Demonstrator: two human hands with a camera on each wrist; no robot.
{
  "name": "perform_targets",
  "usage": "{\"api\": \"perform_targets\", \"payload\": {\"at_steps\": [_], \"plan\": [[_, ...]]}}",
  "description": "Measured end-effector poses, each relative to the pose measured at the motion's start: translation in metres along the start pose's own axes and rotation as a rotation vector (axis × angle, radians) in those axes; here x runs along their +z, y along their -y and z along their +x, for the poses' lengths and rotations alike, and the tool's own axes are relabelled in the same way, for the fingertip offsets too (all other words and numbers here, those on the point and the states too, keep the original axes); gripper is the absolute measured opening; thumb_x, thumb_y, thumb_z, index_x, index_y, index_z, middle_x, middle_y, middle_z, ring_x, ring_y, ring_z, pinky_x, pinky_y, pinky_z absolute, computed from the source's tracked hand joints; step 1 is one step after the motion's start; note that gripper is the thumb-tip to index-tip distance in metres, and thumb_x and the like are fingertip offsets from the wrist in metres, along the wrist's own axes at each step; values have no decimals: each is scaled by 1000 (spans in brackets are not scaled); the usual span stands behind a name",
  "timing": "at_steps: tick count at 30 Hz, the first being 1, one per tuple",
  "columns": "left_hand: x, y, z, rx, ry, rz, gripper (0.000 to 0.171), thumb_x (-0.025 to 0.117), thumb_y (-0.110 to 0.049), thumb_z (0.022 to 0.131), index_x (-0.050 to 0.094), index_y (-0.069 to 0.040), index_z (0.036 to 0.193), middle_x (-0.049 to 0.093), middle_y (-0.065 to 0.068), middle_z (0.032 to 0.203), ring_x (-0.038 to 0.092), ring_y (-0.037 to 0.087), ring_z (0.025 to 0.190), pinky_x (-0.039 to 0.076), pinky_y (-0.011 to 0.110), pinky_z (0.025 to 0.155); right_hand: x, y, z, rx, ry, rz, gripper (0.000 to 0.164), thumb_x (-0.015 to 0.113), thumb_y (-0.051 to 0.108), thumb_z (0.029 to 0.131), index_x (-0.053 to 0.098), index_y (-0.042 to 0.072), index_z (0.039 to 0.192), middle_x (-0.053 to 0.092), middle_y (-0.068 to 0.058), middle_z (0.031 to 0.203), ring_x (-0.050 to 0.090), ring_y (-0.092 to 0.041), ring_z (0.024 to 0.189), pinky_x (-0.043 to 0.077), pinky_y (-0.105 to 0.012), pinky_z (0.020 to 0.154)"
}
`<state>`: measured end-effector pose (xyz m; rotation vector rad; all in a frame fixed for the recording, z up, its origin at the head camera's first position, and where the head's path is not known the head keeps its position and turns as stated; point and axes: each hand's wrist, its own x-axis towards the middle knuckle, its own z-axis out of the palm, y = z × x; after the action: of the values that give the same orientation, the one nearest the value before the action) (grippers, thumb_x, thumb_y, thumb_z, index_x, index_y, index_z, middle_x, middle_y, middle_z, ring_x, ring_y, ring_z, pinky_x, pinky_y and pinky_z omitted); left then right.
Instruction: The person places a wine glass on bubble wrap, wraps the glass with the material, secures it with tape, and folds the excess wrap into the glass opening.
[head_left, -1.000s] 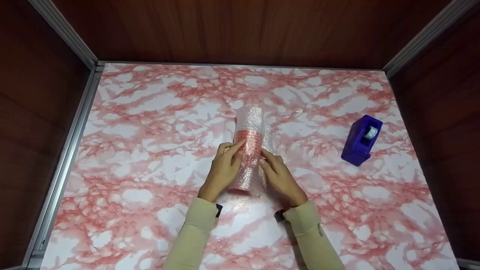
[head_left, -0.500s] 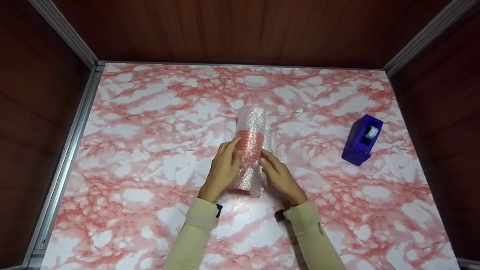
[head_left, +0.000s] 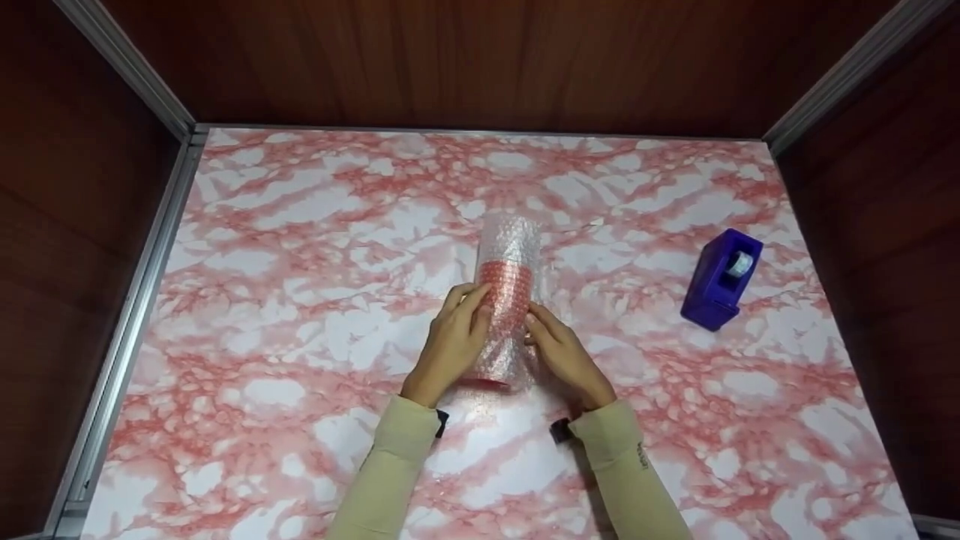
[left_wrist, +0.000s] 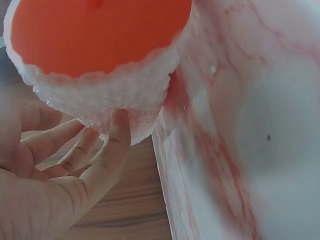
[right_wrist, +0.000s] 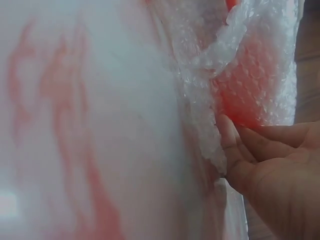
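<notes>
An orange-red cylindrical object (left_wrist: 100, 37) lies on the table, rolled in clear bubble wrap (head_left: 511, 236). Its flat round end faces the left wrist camera; whether it is a bottle or a cup cannot be told. My left hand (head_left: 452, 341) holds the roll from the left side, thumb and fingers bent against the wrap. On the opposite side my right hand (head_left: 566, 356) pinches the wrap's loose edge (right_wrist: 212, 145) low beside the roll. Some right fingertips are hidden by the wrap.
A purple tape dispenser (head_left: 721, 281) with a roll of clear tape stands to the right on the red-and-white marbled table (head_left: 300, 450). Dark wood panels (head_left: 480, 64) with metal framing enclose the back and both sides.
The wrapped roll has turned and shifted slightly to the right, with both hands following it. Less loose wrap lies flat on its right side. The tape dispenser stays in place.
</notes>
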<state>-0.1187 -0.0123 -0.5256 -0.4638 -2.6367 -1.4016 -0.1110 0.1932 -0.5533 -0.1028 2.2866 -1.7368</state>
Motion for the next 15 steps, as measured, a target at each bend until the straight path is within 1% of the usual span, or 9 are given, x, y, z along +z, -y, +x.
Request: {"api": "perform_targets", "payload": {"at_steps": [3, 5, 7, 9, 12, 13, 15], "plan": [[1, -1, 0, 20, 1, 6, 38, 54, -14, 104, 57, 0, 139, 52, 15, 134, 61, 17, 82, 52, 34, 75, 1, -2, 2, -15, -34, -8, 48, 43, 27, 109, 44, -1, 149, 49, -19, 135, 61, -30, 100, 49, -46, 93], [3, -2, 1, 31, 4, 12, 38, 55, -12, 103, 57, 0, 139, 52, 15, 134, 60, 16, 83, 52, 33, 76, 2, -3, 4, -23, -52, 2, 43, 42, 21, 110, 49, -4, 144, 48, -18, 125, 60, -29, 95, 51, -44, 88], [4, -4, 2, 47, 7, 24, 38, 55, -11, 102, 57, 0, 139, 52, 16, 134, 61, 17, 86, 52, 33, 77, 2, -3, 5, 1, -71, 26, 40, 41, 20, 110, 54, -4, 140, 47, -16, 118, 60, -26, 91, 52, -42, 82], [5, -6, 3, 66, 8, 39, 38, 55, -10, 102, 57, 1, 139, 52, 16, 134, 61, 20, 93, 51, 34, 81, 1, -2, 6, 38, -76, 57, 38, 40, 19, 110, 57, -4, 135, 46, -14, 113, 61, -24, 88, 52, -40, 78], [7, -8, 4, 88, 5, 66, 39, 57, -9, 101, 57, 3, 138, 53, 17, 133, 60, 25, 106, 49, 36, 90, -1, 0, 6, 70, -75, 102, 35, 39, 18, 110, 61, -5, 124, 45, -13, 107, 60, -22, 85, 51, -36, 74], [7, -9, 4, 92, 5, 75, 39, 57, -9, 101, 57, 3, 138, 53, 17, 133, 59, 26, 108, 48, 38, 92, -1, 0, 7, 69, -65, 120, 34, 39, 18, 110, 60, -7, 118, 45, -14, 104, 58, -22, 82, 50, -33, 72], [8, -11, 5, 94, 8, 94, 40, 58, -10, 101, 58, 2, 138, 53, 16, 132, 58, 29, 111, 46, 40, 95, -1, 0, 7, 62, -54, 136, 32, 38, 19, 110, 59, -5, 108, 45, -13, 101, 54, -22, 80, 46, -28, 67]]}}
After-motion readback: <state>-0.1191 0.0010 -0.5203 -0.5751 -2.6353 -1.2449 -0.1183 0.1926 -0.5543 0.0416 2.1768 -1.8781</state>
